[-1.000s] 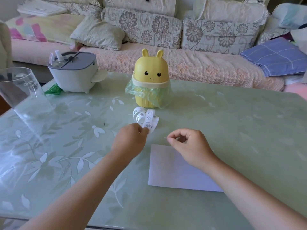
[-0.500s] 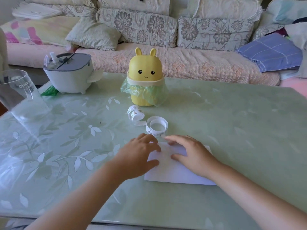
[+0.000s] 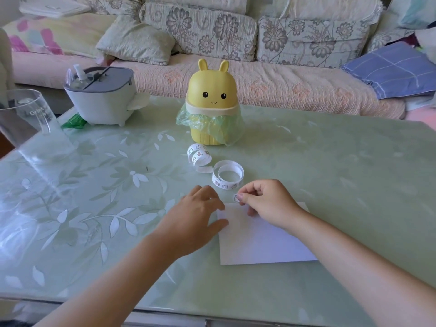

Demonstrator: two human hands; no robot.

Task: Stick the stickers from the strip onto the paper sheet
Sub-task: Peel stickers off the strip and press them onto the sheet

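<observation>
A white paper sheet (image 3: 262, 241) lies flat on the green glass table (image 3: 330, 173), near the front. My left hand (image 3: 198, 215) rests on the sheet's left edge, fingers spread and thumb on the paper. My right hand (image 3: 266, 204) hovers over the sheet's top edge and pinches a small sticker (image 3: 236, 197) between thumb and forefinger. The curled white sticker strip (image 3: 217, 168) lies loose on the table just beyond both hands, coiled in two loops.
A yellow bunny-shaped bin (image 3: 212, 107) with a green bag stands behind the strip. A grey-white appliance (image 3: 101, 97) and a clear plastic jug (image 3: 30, 123) sit at the left. A sofa with cushions runs behind the table.
My left hand let the strip drop and moved onto the sheet's left edge. My right hand first lay flat on the paper, then lifted, pinching a sticker.
</observation>
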